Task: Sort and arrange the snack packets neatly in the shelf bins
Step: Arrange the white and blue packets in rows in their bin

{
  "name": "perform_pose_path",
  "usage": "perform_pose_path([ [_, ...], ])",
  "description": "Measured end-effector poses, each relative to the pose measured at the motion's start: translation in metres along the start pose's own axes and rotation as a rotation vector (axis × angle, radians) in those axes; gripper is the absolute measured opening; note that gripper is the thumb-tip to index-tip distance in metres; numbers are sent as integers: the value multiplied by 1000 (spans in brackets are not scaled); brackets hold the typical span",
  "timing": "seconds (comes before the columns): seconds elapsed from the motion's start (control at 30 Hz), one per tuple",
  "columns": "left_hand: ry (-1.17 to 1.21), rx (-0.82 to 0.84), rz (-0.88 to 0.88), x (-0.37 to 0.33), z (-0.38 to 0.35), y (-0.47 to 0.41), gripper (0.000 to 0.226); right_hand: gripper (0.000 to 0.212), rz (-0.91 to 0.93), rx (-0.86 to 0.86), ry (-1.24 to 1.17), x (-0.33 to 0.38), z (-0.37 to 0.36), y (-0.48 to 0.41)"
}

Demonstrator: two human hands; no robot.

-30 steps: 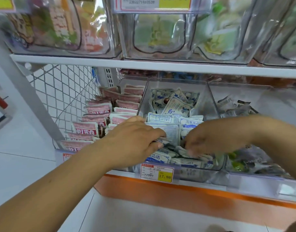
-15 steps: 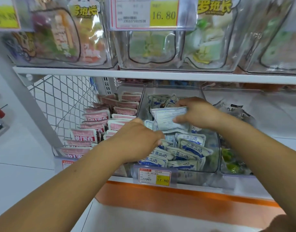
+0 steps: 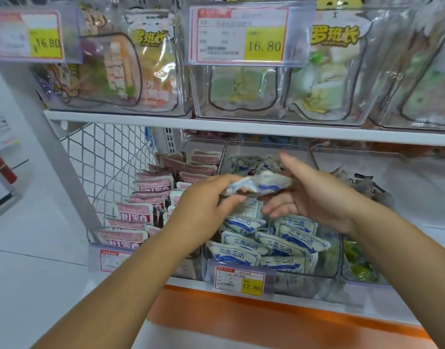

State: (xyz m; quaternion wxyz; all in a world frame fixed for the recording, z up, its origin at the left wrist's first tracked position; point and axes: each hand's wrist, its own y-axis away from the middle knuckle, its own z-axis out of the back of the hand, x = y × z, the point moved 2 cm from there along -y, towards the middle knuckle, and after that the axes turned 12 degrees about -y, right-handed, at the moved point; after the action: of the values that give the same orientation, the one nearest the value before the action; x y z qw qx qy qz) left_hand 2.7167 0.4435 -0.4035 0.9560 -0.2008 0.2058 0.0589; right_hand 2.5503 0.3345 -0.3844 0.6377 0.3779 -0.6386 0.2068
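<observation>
Comparing against the prior half second: the left hand [image 3: 206, 200] has risen off the front rows and joined the right hand [image 3: 314, 195] on a single blue-and-white packet [image 3: 256, 183], now held clear above the middle bin [image 3: 327, 270]. The left hand pinches the packet's left end with curled fingers. The right hand is largely open, thumb raised, straight fingers under the right end; motion blur prevents a firmer reading. The remaining blue packets [image 3: 289, 241] lie in overlapping rows at the bin's front, labels up. The pink packets [image 3: 134, 214] in the neighbouring bin were not disturbed. Assessment: the packet is probably being turned or straightened for re-seating. The bin is partly ordered, work unfinished.
</observation>
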Motion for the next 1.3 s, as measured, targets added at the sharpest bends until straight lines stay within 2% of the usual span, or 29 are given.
perform_pose_path([
  [0.07, 11, 85, 24, 3, 2, -4, 32, 73, 98, -81, 182, -4, 4, -1],
  [0.13, -31, 138, -1, 0, 3, -6, 27, 69, 221, -100, 113, -4, 6, -1],
  [0.2, -24, 159, -13, -2, 2, -7, 22, 57, 271, -82, 9, -1, 1, 2],
  [0.3, 12, 154, -14, -3, 0, -6, 17, 32, 317, -132, 82, -2, -4, 3],
  [0.4, 104, 118, 15, 2, 2, -4, 40, 15, 384, -247, 82, -2, -2, 3],
  [0.5, 97, 93, 38, 8, 4, 0, 64, 14, 448, -313, 95, 0, 4, 6],
  [0.67, -46, 111, -52, 6, 3, 8, 70, 12, 344, -142, 477, -13, -2, -2],
  [0.73, -130, 137, -96, 3, 2, 9, 73, 9, 363, -95, 635, -15, -4, -7],
  [0.8, -112, 137, -76, 2, 4, 8, 78, 10, 333, -25, 757, -20, -9, -11],
  [0.87, -78, 132, -61, 3, 6, 7, 79, 14, 260, 83, 824, -28, -14, -17],
  [0.97, -235, 207, -144, -3, 4, 7, 75, 12, 155, 109, 789, -26, -14, -23],
  [1.13, -358, 262, -184, -6, -2, 6, 86, 12, 218, -29, 895, -7, -3, -24],
  [1.23, -284, 245, -135, 2, 1, 3, 90, 13, 272, -146, 873, 5, 2, -17],
  [1.3, -192, 227, -94, 8, 4, 4, 87, 15, 377, -293, 819, 14, 5, -6],
])
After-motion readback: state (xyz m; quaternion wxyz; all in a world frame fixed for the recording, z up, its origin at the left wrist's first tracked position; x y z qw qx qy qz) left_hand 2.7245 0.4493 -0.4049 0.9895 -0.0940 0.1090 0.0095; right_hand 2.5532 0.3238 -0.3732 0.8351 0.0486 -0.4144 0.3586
